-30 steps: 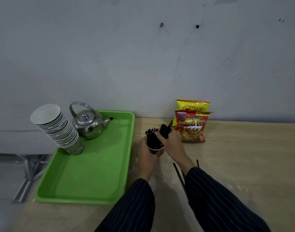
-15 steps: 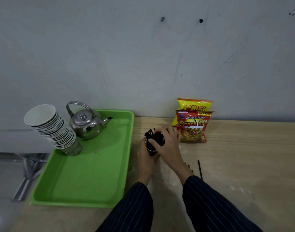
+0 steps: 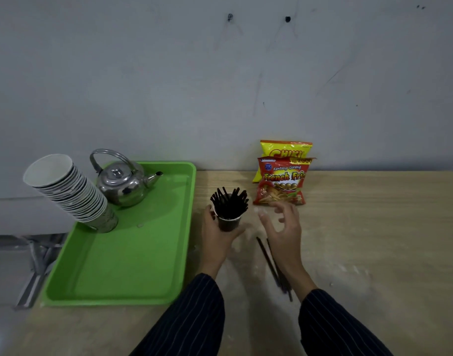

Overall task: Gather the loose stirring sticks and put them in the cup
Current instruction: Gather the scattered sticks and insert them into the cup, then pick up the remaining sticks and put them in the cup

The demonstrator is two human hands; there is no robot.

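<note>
- At the far left of the frame we see a leaning stack of paper cups (image 3: 68, 194), its base resting on the back left corner of a green tray (image 3: 122, 253).
- Just right of the stack, a steel kettle (image 3: 122, 183) stands on the tray's far end, spout pointing right.
- Near the centre, right of the tray, our left hand (image 3: 217, 237) is wrapped around a dark cup (image 3: 229, 223), fingers closed on its side, holding it upright on the wooden table (image 3: 374, 240).
- A bundle of black stirring sticks (image 3: 229, 202) stands in that cup, fanning out above its rim.
- Right of the cup, our right hand (image 3: 284, 227) hangs just above the table with its fingers spread and curled, gripping nothing and clear of the cup.
- Under that hand and wrist, a few loose sticks (image 3: 271, 265) lie flat on the table, running diagonally toward the lower right; how many there are we cannot tell.
- Behind the right hand, two snack bags (image 3: 282, 181) lean against the wall, the red one in front of the yellow one.
</note>
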